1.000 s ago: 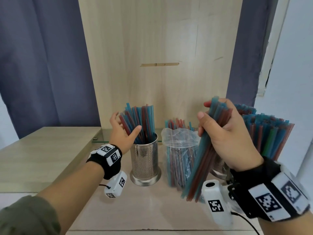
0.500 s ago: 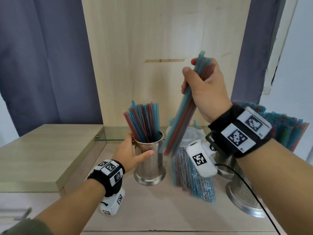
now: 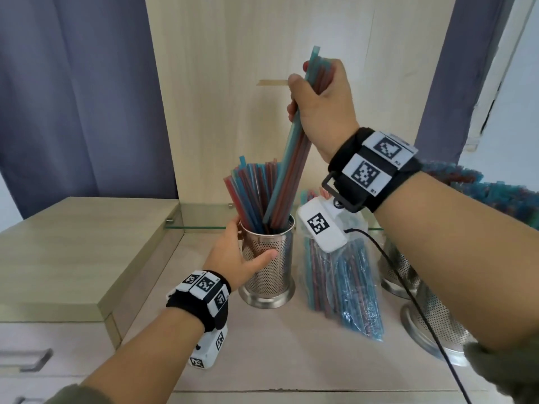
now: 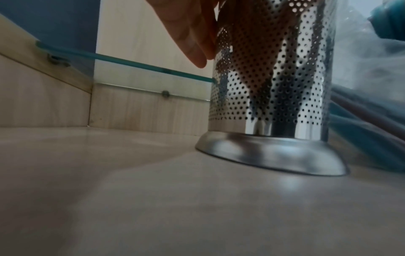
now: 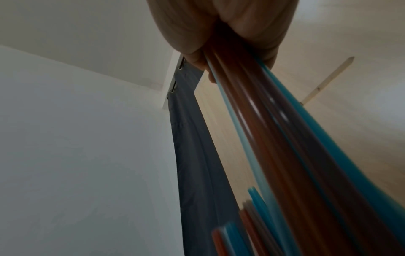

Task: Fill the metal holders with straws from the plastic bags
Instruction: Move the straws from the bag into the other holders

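The left hand (image 3: pixel 233 258) is wrapped round the left holder (image 3: pixel 269 266), thumb across its perforated front, bracing it upright on the tabletop (image 3: pixel 262 354); best to hold it firm there, since the flared base could skid if the straws push sideways. The right hand (image 3: pixel 320 106) is clamped on a bundle (image 3: pixel 287 170) of blue and red straws near their top, the lower ends already inside the rim among the straws standing there. The bundle leans left, so it should be tipped upright, slid down to the bottom, then let go. The bag (image 3: pixel 344 287), still well stocked, lies just right of the holder, with two more holders (image 3: pixel 431 319) beyond. Half a second earlier the bundle's lower ends hung in front of the bag, outside the holder; now they are in, with the left hand's grip unchanged.
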`<act>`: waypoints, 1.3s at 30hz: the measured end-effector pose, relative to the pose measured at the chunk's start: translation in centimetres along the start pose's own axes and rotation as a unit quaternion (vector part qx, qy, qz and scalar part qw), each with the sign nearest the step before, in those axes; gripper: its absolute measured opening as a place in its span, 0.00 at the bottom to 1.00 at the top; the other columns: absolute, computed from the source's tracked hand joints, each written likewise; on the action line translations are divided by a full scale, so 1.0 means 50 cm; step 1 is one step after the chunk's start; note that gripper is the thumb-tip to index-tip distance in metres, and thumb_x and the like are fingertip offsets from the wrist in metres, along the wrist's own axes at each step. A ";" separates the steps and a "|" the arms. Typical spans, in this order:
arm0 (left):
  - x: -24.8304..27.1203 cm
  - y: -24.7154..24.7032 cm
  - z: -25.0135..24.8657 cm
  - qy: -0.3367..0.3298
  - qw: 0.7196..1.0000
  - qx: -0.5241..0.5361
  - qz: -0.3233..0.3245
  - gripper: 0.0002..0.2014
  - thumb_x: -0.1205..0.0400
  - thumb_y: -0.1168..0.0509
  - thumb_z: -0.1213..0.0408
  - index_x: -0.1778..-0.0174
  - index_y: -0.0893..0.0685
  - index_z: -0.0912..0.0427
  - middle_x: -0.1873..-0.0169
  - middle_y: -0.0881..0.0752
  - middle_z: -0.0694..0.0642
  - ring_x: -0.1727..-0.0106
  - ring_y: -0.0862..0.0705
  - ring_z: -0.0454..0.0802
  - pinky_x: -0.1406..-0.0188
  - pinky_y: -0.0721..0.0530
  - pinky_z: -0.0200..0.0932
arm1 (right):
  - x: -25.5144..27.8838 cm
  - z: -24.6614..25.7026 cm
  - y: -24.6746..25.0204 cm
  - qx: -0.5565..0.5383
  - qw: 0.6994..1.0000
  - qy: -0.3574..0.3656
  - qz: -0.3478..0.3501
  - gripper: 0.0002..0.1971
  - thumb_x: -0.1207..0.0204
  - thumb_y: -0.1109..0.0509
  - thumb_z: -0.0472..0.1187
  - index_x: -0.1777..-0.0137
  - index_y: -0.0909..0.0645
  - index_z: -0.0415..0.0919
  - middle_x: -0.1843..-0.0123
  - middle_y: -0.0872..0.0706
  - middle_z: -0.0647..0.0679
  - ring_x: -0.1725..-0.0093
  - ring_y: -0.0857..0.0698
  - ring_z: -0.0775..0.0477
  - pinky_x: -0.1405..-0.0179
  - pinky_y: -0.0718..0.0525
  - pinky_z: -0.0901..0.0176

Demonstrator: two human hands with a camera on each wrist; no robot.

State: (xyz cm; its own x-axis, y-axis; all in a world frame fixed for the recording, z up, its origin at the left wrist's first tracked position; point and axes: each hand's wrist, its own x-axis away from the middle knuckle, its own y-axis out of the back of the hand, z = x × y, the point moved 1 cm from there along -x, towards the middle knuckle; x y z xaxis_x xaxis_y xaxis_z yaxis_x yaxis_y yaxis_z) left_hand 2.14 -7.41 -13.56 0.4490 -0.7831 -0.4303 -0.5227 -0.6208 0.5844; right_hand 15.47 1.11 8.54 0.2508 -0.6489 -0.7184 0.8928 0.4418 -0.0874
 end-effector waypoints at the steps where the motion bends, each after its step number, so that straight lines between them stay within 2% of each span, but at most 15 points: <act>1: 0.001 0.002 0.002 0.002 1.000 0.001 0.002 0.53 0.40 0.28 0.30 0.22 0.38 0.51 0.31 0.21 0.46 0.34 0.21 0.43 0.33 0.19 0.51 | 0.002 -0.014 -0.009 0.007 1.000 -0.007 0.004 0.07 0.18 0.34 0.35 0.51 0.31 0.44 0.63 0.25 0.43 0.74 0.22 0.51 0.72 0.20 0.60; 4: 0.001 0.009 0.008 0.007 1.000 0.002 0.004 0.53 0.39 0.26 0.32 0.22 0.38 0.51 0.31 0.21 0.47 0.34 0.21 0.43 0.34 0.18 0.51 | 0.021 -0.066 -0.029 0.045 0.998 -0.035 0.021 0.08 0.18 0.34 0.37 0.50 0.32 0.43 0.63 0.24 0.42 0.73 0.21 0.50 0.71 0.19 0.58; 8: 0.001 0.009 0.008 0.009 1.000 -0.003 -0.012 0.51 0.35 0.24 0.37 0.20 0.39 0.52 0.30 0.21 0.48 0.33 0.22 0.45 0.33 0.19 0.51 | 0.061 -0.144 -0.035 0.107 0.991 -0.068 0.045 0.08 0.19 0.33 0.39 0.51 0.31 0.46 0.64 0.23 0.44 0.70 0.19 0.49 0.62 0.13 0.47; 10: 0.002 0.005 0.004 0.008 1.000 -0.004 -0.013 0.51 0.34 0.25 0.38 0.20 0.40 0.53 0.29 0.21 0.49 0.32 0.22 0.46 0.32 0.20 0.50 | 0.082 -0.159 -0.034 0.169 0.984 -0.049 0.041 0.08 0.20 0.33 0.41 0.47 0.30 0.45 0.63 0.21 0.47 0.66 0.19 0.50 0.60 0.14 0.52; 12: 0.004 0.002 0.001 0.008 1.000 -0.005 -0.014 0.51 0.34 0.25 0.37 0.20 0.40 0.53 0.30 0.21 0.50 0.31 0.22 0.47 0.33 0.20 0.49 | 0.100 -0.169 -0.034 0.262 0.964 0.022 0.021 0.12 0.23 0.31 0.43 0.43 0.26 0.41 0.53 0.20 0.45 0.56 0.21 0.50 0.54 0.21 0.59; 15: 0.006 0.000 -0.004 0.007 1.000 -0.008 -0.017 0.50 0.32 0.24 0.40 0.20 0.40 0.54 0.30 0.21 0.50 0.31 0.22 0.48 0.35 0.23 0.41 | 0.122 -0.189 -0.034 0.388 0.919 0.068 -0.037 0.18 0.27 0.29 0.49 0.40 0.20 0.40 0.40 0.26 0.42 0.40 0.27 0.43 0.39 0.29 0.52; 19: 0.011 -0.001 -0.014 -0.003 1.000 -0.003 -0.028 0.47 0.31 0.24 0.43 0.21 0.39 0.54 0.32 0.20 0.49 0.33 0.21 0.46 0.39 0.27 0.34 | 0.133 -0.219 -0.030 0.231 0.969 -0.082 -0.022 0.19 0.21 0.31 0.44 0.31 0.27 0.45 0.32 0.33 0.44 0.40 0.24 0.47 0.36 0.24 0.59; 21: 0.012 -0.005 -0.016 -0.008 0.999 -0.003 -0.031 0.46 0.31 0.24 0.44 0.21 0.39 0.53 0.32 0.20 0.50 0.33 0.21 0.46 0.39 0.27 0.34 | 0.140 -0.227 -0.033 0.165 0.980 -0.110 0.026 0.22 0.19 0.34 0.43 0.26 0.34 0.50 0.28 0.28 0.43 0.36 0.21 0.49 0.30 0.23 0.52; 23: 0.012 -0.007 -0.017 -0.009 1.000 -0.002 -0.030 0.47 0.31 0.24 0.44 0.20 0.40 0.53 0.31 0.20 0.49 0.32 0.21 0.47 0.38 0.27 0.35 | 0.146 -0.228 -0.035 0.118 0.980 -0.141 0.076 0.27 0.17 0.36 0.48 0.21 0.43 0.57 0.24 0.27 0.41 0.33 0.19 0.45 0.30 0.20 0.43; 26: 0.014 -0.008 -0.019 -0.011 1.000 0.001 -0.026 0.47 0.31 0.24 0.43 0.20 0.41 0.53 0.31 0.20 0.49 0.31 0.22 0.47 0.38 0.27 0.35 | 0.145 -0.217 -0.028 0.093 0.964 -0.217 0.122 0.37 0.18 0.40 0.60 0.16 0.56 0.58 0.18 0.34 0.39 0.23 0.28 0.44 0.25 0.31 0.54; 28: 0.015 -0.008 -0.021 -0.015 1.000 0.002 -0.023 0.47 0.31 0.24 0.43 0.20 0.40 0.53 0.31 0.20 0.49 0.32 0.22 0.47 0.38 0.27 0.35 | 0.143 -0.213 -0.019 0.096 0.958 -0.231 0.140 0.49 0.26 0.34 0.67 0.16 0.64 0.57 0.16 0.38 0.39 0.20 0.32 0.42 0.22 0.35 0.50; 30: 0.014 -0.009 -0.021 -0.013 1.000 0.004 -0.021 0.47 0.31 0.24 0.44 0.21 0.40 0.53 0.32 0.20 0.50 0.33 0.21 0.47 0.40 0.27 0.35 | 0.145 -0.211 -0.016 0.099 0.956 -0.218 0.168 0.62 0.35 0.20 0.59 0.17 0.68 0.58 0.20 0.34 0.43 0.24 0.29 0.45 0.23 0.33 0.47; 32: 0.013 -0.010 -0.019 -0.010 1.000 0.001 -0.020 0.47 0.31 0.24 0.43 0.21 0.40 0.53 0.32 0.19 0.51 0.34 0.20 0.49 0.41 0.26 0.36 | 0.146 -0.220 -0.016 0.129 0.950 -0.205 0.194 0.68 0.40 0.13 0.49 0.18 0.69 0.59 0.25 0.30 0.46 0.29 0.26 0.50 0.26 0.29 0.48; 36: 0.017 -0.009 -0.023 -0.016 1.000 -0.002 -0.026 0.45 0.31 0.24 0.43 0.22 0.38 0.54 0.33 0.19 0.49 0.37 0.21 0.43 0.43 0.27 0.34 | 0.140 -0.232 -0.004 0.153 0.958 -0.215 0.116 0.67 0.40 0.13 0.48 0.16 0.64 0.54 0.25 0.25 0.42 0.29 0.22 0.46 0.25 0.26 0.45; 39: 0.018 -0.009 -0.026 -0.022 0.999 -0.007 -0.024 0.46 0.30 0.25 0.43 0.21 0.40 0.54 0.32 0.20 0.50 0.34 0.22 0.44 0.41 0.28 0.34 | 0.133 -0.243 0.013 0.155 0.954 -0.244 0.080 0.65 0.39 0.16 0.57 0.15 0.63 0.53 0.19 0.30 0.42 0.23 0.27 0.42 0.23 0.28 0.40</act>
State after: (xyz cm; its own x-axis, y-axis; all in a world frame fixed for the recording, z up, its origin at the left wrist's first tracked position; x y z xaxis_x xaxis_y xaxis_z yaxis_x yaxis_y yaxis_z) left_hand 3.70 -7.78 -13.32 0.4407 -0.7532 -0.4883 -0.4914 -0.6577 0.5709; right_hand 13.15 4.61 -4.66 0.4701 -0.8330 -0.2917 0.8771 0.4039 0.2599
